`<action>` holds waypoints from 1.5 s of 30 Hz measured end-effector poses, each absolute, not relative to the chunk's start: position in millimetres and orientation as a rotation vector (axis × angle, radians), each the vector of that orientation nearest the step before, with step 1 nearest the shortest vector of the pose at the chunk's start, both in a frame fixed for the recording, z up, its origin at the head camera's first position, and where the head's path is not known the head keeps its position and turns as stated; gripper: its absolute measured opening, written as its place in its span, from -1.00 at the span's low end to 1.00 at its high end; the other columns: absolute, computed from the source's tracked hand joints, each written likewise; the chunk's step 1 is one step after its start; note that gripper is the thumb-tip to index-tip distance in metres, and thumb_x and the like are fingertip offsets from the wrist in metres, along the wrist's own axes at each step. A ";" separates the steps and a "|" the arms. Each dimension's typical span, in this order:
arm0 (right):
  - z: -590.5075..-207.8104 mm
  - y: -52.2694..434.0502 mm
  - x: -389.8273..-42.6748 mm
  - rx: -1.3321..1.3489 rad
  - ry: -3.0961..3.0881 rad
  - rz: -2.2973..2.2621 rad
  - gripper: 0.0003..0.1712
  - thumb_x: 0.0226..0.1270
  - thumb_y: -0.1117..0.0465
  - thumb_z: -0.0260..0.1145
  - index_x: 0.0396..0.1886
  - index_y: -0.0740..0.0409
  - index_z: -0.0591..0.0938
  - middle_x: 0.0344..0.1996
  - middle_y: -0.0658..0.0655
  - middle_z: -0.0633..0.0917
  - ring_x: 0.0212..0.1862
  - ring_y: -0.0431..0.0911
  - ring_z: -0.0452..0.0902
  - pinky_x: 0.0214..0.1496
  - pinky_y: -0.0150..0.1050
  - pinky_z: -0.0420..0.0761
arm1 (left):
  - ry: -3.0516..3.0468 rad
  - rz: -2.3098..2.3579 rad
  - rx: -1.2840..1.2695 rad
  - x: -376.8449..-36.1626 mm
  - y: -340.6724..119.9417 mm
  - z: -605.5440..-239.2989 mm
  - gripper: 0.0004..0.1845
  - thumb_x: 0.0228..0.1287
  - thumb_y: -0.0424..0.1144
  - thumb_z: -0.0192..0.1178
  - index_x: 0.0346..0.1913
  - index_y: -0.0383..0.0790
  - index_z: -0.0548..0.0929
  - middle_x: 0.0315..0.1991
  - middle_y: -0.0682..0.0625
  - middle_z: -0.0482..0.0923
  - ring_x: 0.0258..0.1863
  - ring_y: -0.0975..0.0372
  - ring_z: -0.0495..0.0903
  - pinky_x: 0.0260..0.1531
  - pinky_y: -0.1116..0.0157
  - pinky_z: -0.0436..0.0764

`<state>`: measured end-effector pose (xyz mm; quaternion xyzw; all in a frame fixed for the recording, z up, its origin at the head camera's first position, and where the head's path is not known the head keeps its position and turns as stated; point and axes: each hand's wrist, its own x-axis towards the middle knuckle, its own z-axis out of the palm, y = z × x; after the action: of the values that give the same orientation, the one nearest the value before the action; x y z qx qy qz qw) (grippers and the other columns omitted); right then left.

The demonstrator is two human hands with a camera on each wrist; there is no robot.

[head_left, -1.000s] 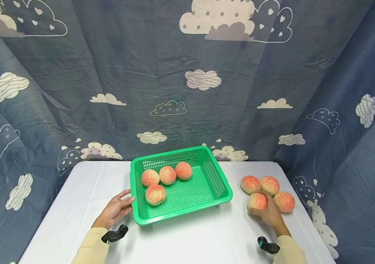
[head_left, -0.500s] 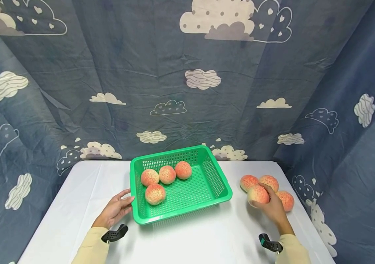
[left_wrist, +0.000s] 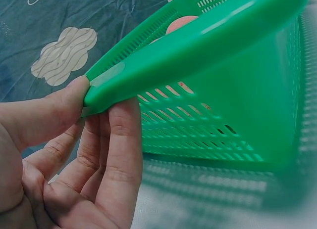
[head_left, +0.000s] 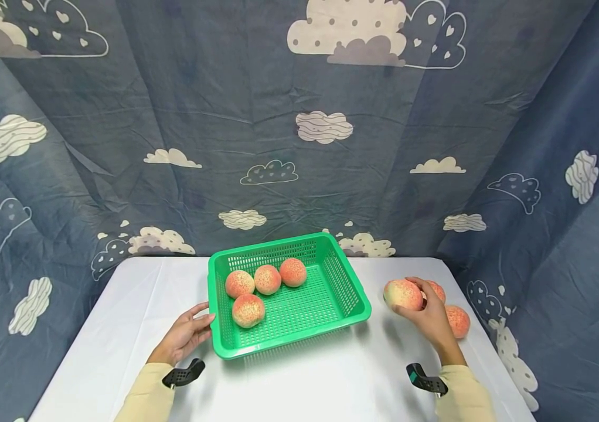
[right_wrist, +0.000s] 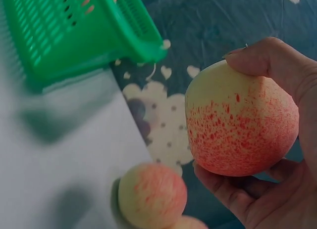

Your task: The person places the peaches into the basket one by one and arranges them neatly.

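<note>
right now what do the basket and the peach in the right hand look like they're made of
Basket: looks like moulded plastic, glossy green, with slotted walls and a smooth rim catching light in the left wrist view.

Peach: probably a fake, foam or soft plastic. Matte skin, even red speckling fading to pale yellow, no fuzz or stem visible; real fruit can't be ruled out. The right hand holds it off the table.

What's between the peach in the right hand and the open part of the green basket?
Nothing visible. The peach is lifted in the right hand; only bare table and the basket near wall lie between. The basket's right half is free.
</note>
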<state>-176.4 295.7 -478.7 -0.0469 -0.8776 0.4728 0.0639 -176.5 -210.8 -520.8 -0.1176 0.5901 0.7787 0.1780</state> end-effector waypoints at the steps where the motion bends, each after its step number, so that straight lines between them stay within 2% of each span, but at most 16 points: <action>1: -476.4 293.5 -177.5 -0.129 -2.647 1.429 -0.11 0.09 0.24 0.50 0.39 0.17 0.26 0.26 0.32 0.32 0.15 0.19 0.38 0.01 -0.14 0.53 | 1.672 2.202 -0.332 -176.6 -210.8 -520.7 -0.33 0.39 -0.39 0.11 0.43 -0.43 0.04 -0.20 0.00 0.66 -0.22 0.27 0.67 -0.17 0.32 0.67; 5: -468.6 283.7 -182.5 -0.057 -2.637 1.446 -0.11 0.07 0.28 0.50 0.39 0.18 0.28 0.24 0.32 0.37 0.14 0.16 0.40 -0.03 -0.27 0.52 | 1.683 2.198 -0.353 -177.5 -210.5 -520.9 -0.35 0.40 -0.40 0.10 0.43 -0.42 0.06 -0.20 0.01 0.66 -0.22 0.27 0.66 -0.17 0.32 0.66; 13: -464.6 260.7 -192.2 0.068 -2.633 1.486 -0.14 0.03 0.34 0.50 0.35 0.22 0.32 0.17 0.36 0.45 0.12 0.18 0.43 0.07 -0.01 0.53 | 1.680 2.208 -0.323 -175.4 -210.5 -521.2 -0.32 0.38 -0.39 0.13 0.43 -0.44 0.05 -0.19 -0.01 0.66 -0.23 0.27 0.66 -0.19 0.33 0.67; 21: -468.1 234.4 -204.8 0.150 -2.627 1.532 -0.15 0.01 0.33 0.51 0.33 0.19 0.37 0.18 0.32 0.45 0.04 0.13 0.49 -0.01 -0.13 0.58 | 1.673 2.208 -0.319 -175.3 -210.8 -521.7 -0.34 0.40 -0.39 0.11 0.43 -0.43 0.04 -0.23 0.03 0.66 -0.25 0.29 0.66 -0.22 0.35 0.66; 29: -469.8 202.3 -216.3 0.291 -2.580 1.636 -0.15 0.00 0.35 0.52 0.33 0.22 0.38 0.19 0.33 0.44 0.01 0.16 0.52 -0.08 -0.09 0.63 | 1.673 2.211 -0.334 -175.8 -209.9 -521.7 -0.35 0.39 -0.40 0.10 0.43 -0.43 0.06 -0.24 0.03 0.66 -0.25 0.29 0.66 -0.21 0.35 0.67; 34: -478.8 182.1 -227.8 0.334 -2.617 1.617 -0.16 -0.05 0.34 0.52 0.30 0.16 0.41 0.16 0.29 0.49 0.03 0.15 0.53 -0.08 -0.06 0.64 | 1.666 2.207 -0.331 -175.2 -210.7 -522.5 -0.33 0.40 -0.40 0.09 0.44 -0.42 0.02 -0.24 0.03 0.65 -0.25 0.29 0.66 -0.20 0.34 0.66; 45: -498.5 145.2 -238.9 0.345 -2.608 1.694 -0.18 -0.07 0.39 0.54 0.27 0.15 0.46 0.16 0.24 0.51 0.03 0.12 0.52 -0.05 0.01 0.61 | 1.674 2.213 -0.325 -177.5 -211.7 -523.7 -0.33 0.40 -0.39 0.10 0.44 -0.41 0.03 -0.10 -0.06 0.64 -0.15 0.24 0.65 -0.14 0.31 0.66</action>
<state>-238.9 145.2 -498.5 0.1103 -0.8334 0.5414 0.0065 -177.5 -211.7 -523.7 -0.1144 0.5902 0.7802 0.1729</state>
